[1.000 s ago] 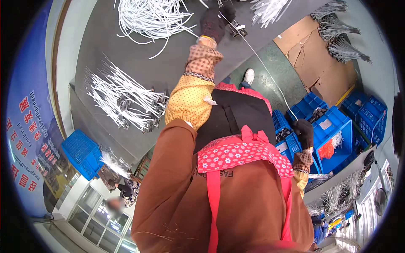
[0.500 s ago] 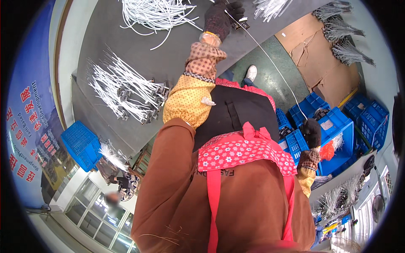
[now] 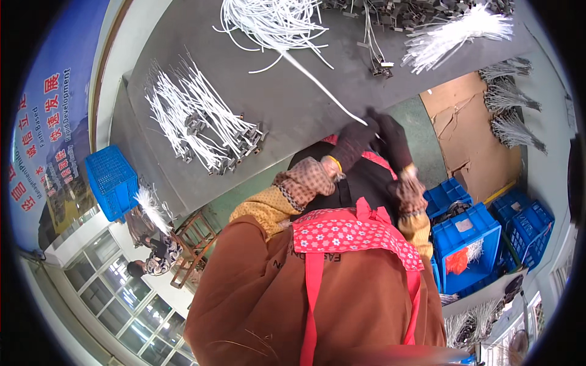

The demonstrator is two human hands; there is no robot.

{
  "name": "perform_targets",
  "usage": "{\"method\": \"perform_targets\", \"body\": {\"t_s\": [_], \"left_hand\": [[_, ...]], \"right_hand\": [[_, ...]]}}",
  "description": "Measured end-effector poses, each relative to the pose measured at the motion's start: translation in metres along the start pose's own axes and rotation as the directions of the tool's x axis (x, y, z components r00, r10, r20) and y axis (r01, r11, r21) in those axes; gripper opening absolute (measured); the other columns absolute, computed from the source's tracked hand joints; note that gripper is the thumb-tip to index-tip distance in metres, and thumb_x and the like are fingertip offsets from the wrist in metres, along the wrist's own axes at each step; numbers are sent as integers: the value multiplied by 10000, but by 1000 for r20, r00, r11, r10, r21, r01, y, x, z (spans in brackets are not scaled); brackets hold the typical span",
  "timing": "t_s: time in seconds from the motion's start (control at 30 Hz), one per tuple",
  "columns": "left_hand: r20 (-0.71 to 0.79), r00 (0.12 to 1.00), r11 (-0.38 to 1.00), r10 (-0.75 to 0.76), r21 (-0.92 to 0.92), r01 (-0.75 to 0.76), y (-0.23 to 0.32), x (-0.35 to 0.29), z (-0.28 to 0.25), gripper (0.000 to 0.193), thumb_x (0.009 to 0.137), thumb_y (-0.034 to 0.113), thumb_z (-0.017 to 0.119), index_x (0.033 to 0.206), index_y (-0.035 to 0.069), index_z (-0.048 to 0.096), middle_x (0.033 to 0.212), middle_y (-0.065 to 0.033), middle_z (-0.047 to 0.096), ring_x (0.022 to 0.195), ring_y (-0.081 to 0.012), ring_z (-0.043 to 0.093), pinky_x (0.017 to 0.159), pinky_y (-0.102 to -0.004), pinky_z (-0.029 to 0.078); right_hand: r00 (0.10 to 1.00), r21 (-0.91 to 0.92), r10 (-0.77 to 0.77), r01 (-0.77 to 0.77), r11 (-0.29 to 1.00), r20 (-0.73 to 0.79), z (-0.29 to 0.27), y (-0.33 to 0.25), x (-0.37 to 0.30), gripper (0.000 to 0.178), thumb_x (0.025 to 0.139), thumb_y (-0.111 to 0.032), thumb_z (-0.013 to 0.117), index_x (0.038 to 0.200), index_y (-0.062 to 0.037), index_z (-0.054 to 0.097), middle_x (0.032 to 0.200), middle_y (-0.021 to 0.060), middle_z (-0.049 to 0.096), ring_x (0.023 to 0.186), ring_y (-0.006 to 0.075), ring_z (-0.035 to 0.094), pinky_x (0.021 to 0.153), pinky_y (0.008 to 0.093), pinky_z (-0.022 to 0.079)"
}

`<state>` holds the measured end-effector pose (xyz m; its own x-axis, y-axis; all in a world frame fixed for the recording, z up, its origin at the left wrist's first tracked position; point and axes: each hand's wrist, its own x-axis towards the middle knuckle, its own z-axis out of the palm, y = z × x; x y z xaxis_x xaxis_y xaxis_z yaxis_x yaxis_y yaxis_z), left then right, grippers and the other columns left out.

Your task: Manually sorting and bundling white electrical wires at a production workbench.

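Note:
My two hands meet over the table's near edge, both in dark gloves. My left hand (image 3: 356, 145) is closed around the near end of a white cable (image 3: 323, 87). From there the cable runs up and left to a loose pile of white cables (image 3: 268, 24); it is blurred along part of its length. Beside it my right hand (image 3: 392, 140) has its fingers drawn together next to the cable end. A small pale tip shows between the hands, but the dark gloves hide what the right fingers grip. Farther off, white wires with dark connectors (image 3: 381, 68) lie on the table.
Rows of white cables with connectors (image 3: 204, 125) lie on the dark table (image 3: 293, 110) at left. A white wire bundle (image 3: 458, 38) and many dark connectors (image 3: 409, 13) lie at far right. Blue crates (image 3: 467, 238) stand right, another blue crate (image 3: 112, 182) left.
My left hand has come back from the connectors, leaving them on the table. My right hand has moved up and left from the crates to meet it. A cable now stretches from the pile.

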<state>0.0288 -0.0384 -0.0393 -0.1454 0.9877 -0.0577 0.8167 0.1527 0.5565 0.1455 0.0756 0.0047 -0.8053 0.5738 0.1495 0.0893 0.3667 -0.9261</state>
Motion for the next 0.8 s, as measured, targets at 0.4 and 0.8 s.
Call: {"method": "perform_targets", "body": {"t_s": [0.4, 0.8], "left_hand": [[358, 884, 954, -300, 109, 279, -130, 3, -122, 310, 791, 218, 700, 1062, 85, 628, 933, -175, 709, 891, -399, 677, 775, -434, 557], [64, 952, 779, -299, 592, 205, -358, 164, -219, 297, 1048, 274, 465, 1109, 48, 649, 963, -173, 715, 917, -324, 704, 778, -473, 588]], "right_hand": [[932, -354, 340, -279, 893, 125, 120, -11, 95, 362, 971, -376, 580, 1246, -144, 614, 1092, 144, 713, 938, 365, 684, 763, 482, 545], [987, -468, 156, -124, 875, 30, 92, -17, 96, 263, 848, -216, 694, 1099, -139, 671, 999, 94, 698, 929, 315, 677, 757, 446, 543]]}}
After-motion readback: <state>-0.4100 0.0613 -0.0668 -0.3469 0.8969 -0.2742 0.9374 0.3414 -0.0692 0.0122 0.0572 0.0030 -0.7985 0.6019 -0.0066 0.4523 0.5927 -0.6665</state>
